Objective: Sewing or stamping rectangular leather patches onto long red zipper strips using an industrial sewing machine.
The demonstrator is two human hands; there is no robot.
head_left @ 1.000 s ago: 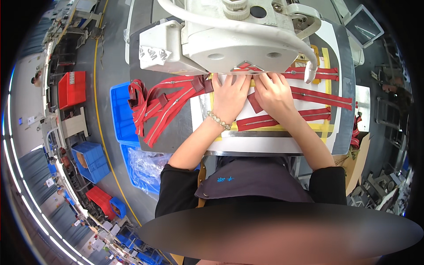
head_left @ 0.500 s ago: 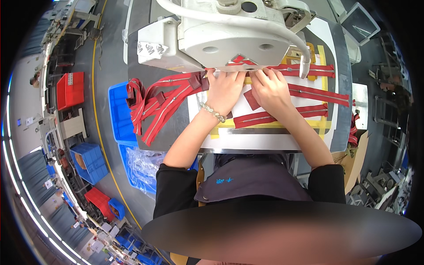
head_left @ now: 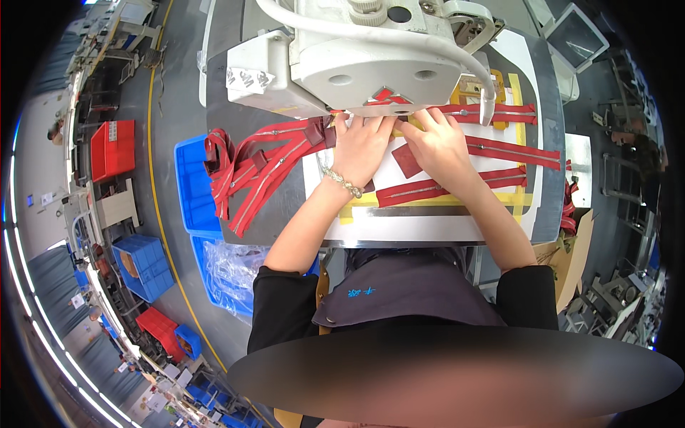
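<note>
I had my left hand (head_left: 364, 146) and right hand (head_left: 437, 143) flat, fingers spread, gripping nothing, pinning the red zipper strip (head_left: 492, 110) to the surface (head_left: 428, 230) under the sewing machine (head_left: 371, 60), keeping it straight.

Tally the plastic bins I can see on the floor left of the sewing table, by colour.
Blue bins: 4, two beside the table, one stack further left, one small at the bottom
Red bins: 2
Total: 6; more blue ones near the lower rim are too small to count.
</note>
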